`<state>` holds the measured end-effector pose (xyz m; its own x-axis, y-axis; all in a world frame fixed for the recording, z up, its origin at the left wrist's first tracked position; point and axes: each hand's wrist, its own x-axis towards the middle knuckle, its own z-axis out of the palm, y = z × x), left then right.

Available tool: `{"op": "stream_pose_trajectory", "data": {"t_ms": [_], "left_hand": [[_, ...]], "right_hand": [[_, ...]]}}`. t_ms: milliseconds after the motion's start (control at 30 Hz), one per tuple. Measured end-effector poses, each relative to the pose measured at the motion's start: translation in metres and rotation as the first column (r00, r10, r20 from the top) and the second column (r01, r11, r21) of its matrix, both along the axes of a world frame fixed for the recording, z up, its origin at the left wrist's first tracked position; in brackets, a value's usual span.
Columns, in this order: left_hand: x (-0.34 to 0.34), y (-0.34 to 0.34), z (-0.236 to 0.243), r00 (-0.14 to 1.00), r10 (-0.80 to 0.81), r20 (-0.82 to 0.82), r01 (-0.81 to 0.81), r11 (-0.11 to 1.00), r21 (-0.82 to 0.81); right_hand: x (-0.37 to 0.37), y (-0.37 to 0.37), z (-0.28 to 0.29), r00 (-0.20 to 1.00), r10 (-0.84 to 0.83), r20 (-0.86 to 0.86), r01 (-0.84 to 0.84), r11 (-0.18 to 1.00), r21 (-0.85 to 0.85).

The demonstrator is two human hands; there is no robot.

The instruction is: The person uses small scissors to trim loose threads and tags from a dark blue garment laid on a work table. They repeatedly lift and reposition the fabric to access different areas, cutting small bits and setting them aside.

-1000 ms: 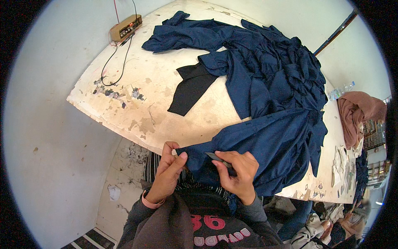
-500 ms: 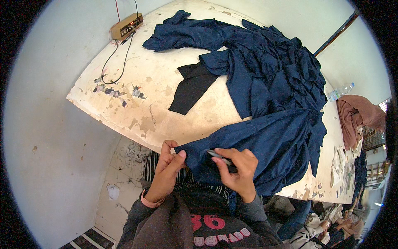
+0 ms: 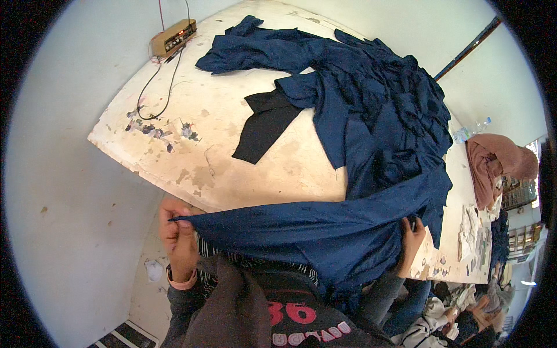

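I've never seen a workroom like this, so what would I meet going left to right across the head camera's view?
Left hand pinching the tip of the navy cloth, black cloth piece, right hand, clear plastic bottle, brown cloth.

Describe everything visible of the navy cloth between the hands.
The navy cloth looks thin and soft, drawn out sideways at the near edge of the table. Its upper edge is gently curved; its lower part hangs in folds. The left hand pinches its tapered left end; the right hand is at its right part. Beyond, it meets the navy pile.
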<state>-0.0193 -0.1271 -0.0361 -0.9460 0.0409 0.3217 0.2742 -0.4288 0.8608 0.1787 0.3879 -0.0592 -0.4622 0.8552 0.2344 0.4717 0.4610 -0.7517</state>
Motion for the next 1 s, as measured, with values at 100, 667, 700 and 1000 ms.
{"op": "stream_pose_trajectory", "data": {"t_ms": [100, 667, 700, 1000], "left_hand": [[-0.004, -0.008, -0.003, 0.990, 0.105, -0.096, -0.101, 0.994, 0.046], [-0.123, -0.093, -0.025, 0.957, -0.259, 0.129, 0.147, 0.818, 0.555], [-0.125, -0.092, -0.026, 0.957, -0.220, 0.192, 0.087, 0.842, 0.532], [-0.121, -0.104, -0.048, 0.898, 0.096, 0.429, -0.245, 0.919, 0.309]], "right_hand": [[0.008, 0.002, -0.002, 0.890, -0.167, -0.424, 0.244, 0.960, 0.136], [-0.268, 0.070, 0.267, 0.867, 0.483, -0.125, -0.292, 0.694, 0.658], [-0.262, 0.072, 0.252, 0.844, 0.531, -0.076, -0.301, 0.585, 0.753], [-0.166, -0.036, 0.107, 0.702, 0.698, 0.145, -0.709, 0.665, 0.233]]}}
